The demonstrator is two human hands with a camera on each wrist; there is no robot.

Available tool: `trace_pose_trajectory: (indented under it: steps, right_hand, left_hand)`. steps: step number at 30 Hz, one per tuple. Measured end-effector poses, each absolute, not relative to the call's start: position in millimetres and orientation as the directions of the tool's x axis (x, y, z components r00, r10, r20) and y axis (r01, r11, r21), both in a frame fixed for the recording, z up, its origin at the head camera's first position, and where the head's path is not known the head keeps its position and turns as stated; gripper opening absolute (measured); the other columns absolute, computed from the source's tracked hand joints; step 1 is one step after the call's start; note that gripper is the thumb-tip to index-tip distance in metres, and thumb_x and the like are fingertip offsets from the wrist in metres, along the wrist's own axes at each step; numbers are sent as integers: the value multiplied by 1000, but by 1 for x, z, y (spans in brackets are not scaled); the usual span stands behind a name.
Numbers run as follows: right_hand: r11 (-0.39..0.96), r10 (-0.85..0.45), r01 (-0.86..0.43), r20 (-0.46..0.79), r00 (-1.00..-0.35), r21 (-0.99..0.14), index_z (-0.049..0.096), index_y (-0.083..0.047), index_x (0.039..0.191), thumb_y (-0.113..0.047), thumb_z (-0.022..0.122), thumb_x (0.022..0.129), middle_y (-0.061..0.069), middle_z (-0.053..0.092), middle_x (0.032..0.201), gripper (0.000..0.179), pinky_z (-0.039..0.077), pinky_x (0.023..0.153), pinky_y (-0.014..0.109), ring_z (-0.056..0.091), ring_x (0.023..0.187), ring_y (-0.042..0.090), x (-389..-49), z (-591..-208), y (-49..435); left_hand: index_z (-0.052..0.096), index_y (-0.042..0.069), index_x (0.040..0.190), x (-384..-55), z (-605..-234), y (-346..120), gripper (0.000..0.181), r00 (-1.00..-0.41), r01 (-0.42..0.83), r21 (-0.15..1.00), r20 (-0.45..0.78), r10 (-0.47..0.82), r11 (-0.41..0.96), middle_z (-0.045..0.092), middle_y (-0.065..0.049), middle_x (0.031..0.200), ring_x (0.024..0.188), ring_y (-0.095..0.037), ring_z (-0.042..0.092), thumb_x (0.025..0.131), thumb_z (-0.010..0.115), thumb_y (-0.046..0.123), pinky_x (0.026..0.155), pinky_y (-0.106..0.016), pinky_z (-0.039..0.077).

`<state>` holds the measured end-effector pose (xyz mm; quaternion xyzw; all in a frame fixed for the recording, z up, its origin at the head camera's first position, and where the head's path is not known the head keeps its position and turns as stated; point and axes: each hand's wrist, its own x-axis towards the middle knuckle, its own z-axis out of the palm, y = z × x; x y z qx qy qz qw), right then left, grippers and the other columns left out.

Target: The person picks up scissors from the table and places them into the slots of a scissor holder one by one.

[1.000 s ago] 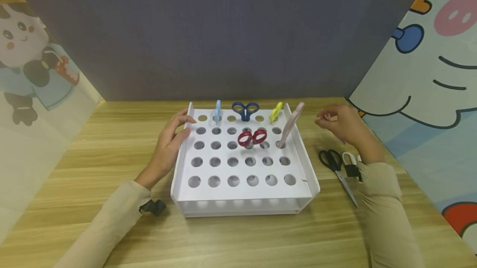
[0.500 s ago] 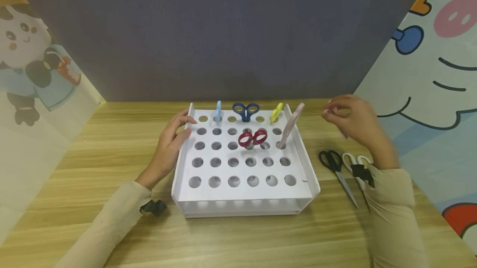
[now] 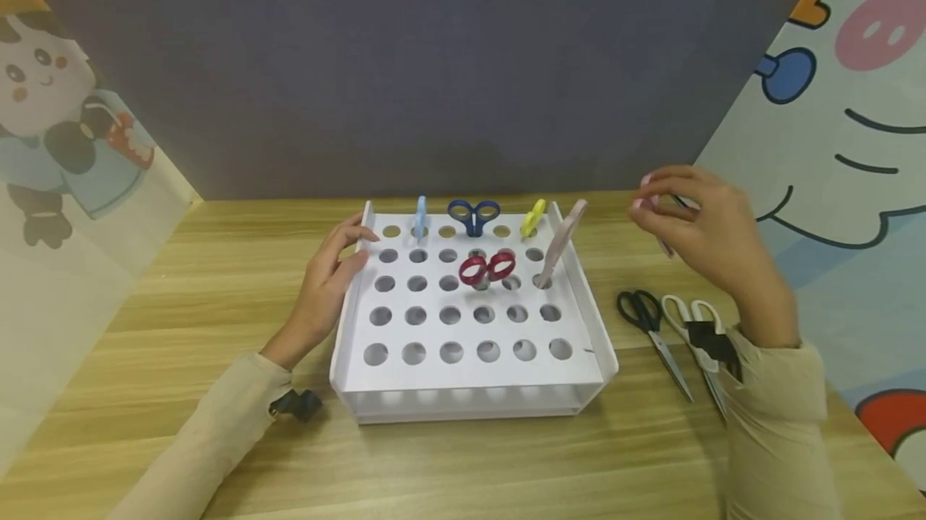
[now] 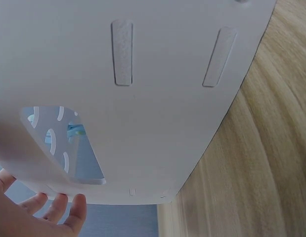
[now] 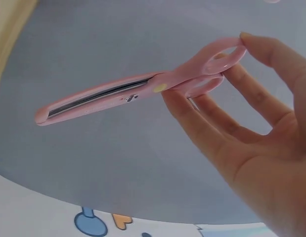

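My right hand (image 3: 712, 223) is raised beyond the rack's right side and pinches pink scissors (image 5: 192, 66) by their finger loops. Their closed blades, edged in pink plastic, point away from the hand in the right wrist view. My left hand (image 3: 321, 287) rests on the left side wall of a white rack (image 3: 470, 371), fingertips at its edge. Upright in the rack's round holes stand navy scissors (image 3: 473, 228), red-handled scissors (image 3: 473, 272), a light blue handle (image 3: 420, 219), a yellow handle (image 3: 533, 219) and a pale pink handle (image 3: 559, 247).
Black scissors (image 3: 651, 327) and white-handled scissors (image 3: 680, 315) lie on the wooden table (image 3: 463, 468), right of the rack. My right sleeve partly overlaps the white pair. A grey panel (image 3: 434, 62) rises behind, with cartoon-printed walls on both sides.
My right hand has moved up and to the right, carrying the pink scissors; more of the white-handled scissors shows. The left hand stays on the rack.
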<state>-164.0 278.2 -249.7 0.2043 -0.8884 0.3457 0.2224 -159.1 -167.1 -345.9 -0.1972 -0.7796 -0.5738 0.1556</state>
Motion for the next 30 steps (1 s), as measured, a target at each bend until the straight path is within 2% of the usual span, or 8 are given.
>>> trace_pose_trajectory:
  steps: [3, 9, 14, 19, 25, 30]
  right_hand:
    - [662, -216, -554, 580, -786, -505, 72, 6, 103, -7, 74, 88, 10, 60, 120, 19, 47, 84, 6, 56, 98, -8, -159, -247, 274]
    - [646, -220, -630, 684, -695, -432, 70, 7, 104, 4, 74, 86, 9, 60, 121, 19, 47, 87, 8, 52, 112, 1, -148, -239, 265]
    - [663, -192, -643, 744, -640, -382, 71, 3, 105, 6, 75, 84, 12, 60, 125, 22, 47, 88, 8, 51, 114, 0, -138, -233, 256]
    - [645, -148, -669, 799, -583, -368, 71, 6, 108, 9, 74, 83, 13, 59, 127, 25, 50, 92, 15, 56, 114, 6, -129, -228, 246]
    - [607, -82, -698, 843, -532, -381, 69, 7, 111, 3, 73, 86, 4, 56, 132, 25, 52, 93, 21, 58, 114, 15, -120, -223, 235]
    - [549, 15, -734, 884, -468, -398, 69, 9, 108, -6, 76, 87, 8, 56, 130, 27, 53, 92, 23, 60, 112, 22, -112, -219, 218]
  left_hand:
    - [58, -3, 117, -160, -347, -167, 22, -873, 487, 834, 469, 130, 260, 36, -7, 157, 128, -28, 45, 102, 47, 10, 74, -24, 58]
    - [58, -3, 117, -160, -347, -168, 23, -874, 487, 838, 467, 136, 248, 35, -7, 157, 127, -28, 46, 103, 47, 11, 71, -26, 58]
    - [58, -3, 117, -160, -346, -167, 23, -873, 487, 836, 468, 135, 253, 36, -7, 157, 127, -27, 46, 103, 47, 11, 72, -25, 58]
    - [58, -3, 117, -159, -346, -167, 23, -870, 493, 831, 475, 133, 257, 36, -8, 156, 130, -27, 44, 103, 47, 10, 75, -24, 57]
    - [58, -4, 117, -158, -345, -166, 23, -870, 492, 833, 476, 128, 253, 36, -9, 156, 132, -28, 43, 103, 47, 10, 80, -22, 55]
    - [58, -3, 117, -158, -345, -166, 23, -872, 488, 831, 474, 121, 267, 36, -8, 156, 135, -26, 41, 103, 47, 12, 85, -20, 53]
